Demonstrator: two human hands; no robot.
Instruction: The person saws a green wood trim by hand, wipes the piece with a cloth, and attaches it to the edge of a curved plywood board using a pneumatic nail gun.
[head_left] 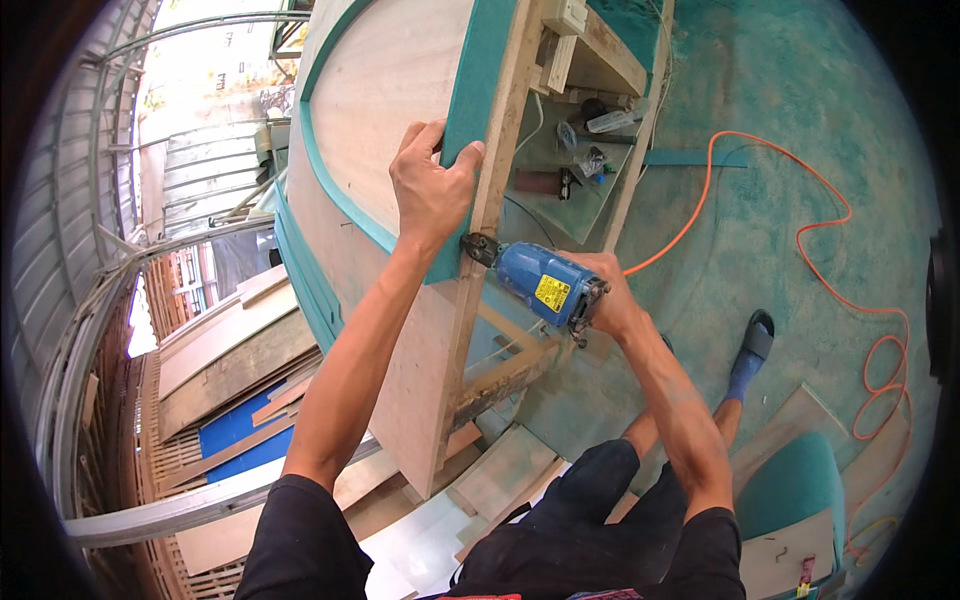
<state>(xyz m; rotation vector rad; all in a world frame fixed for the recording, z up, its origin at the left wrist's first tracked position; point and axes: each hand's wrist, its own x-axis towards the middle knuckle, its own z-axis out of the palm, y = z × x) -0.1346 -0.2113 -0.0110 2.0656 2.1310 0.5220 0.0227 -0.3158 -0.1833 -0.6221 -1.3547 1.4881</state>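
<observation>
1. I see the blue power tool (pixel 545 283) at the plywood panel's (pixel 400 110) edge, its nose against the teal edge strip (pixel 478 90).
2. My right hand (pixel 610 295) is wrapped tight round the tool's rear.
3. My left hand (pixel 432 185) sits just above, fingers clamped over the strip.
4. An orange cord (pixel 800 230) loops over the floor, well apart.

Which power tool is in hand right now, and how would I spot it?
Start at the big pale plywood panel with the teal curved trim. At its right edge, the right hand grips a small blue power tool, nose against the panel edge, below the left hand. It alone is blue-bodied with a yellow label.
</observation>
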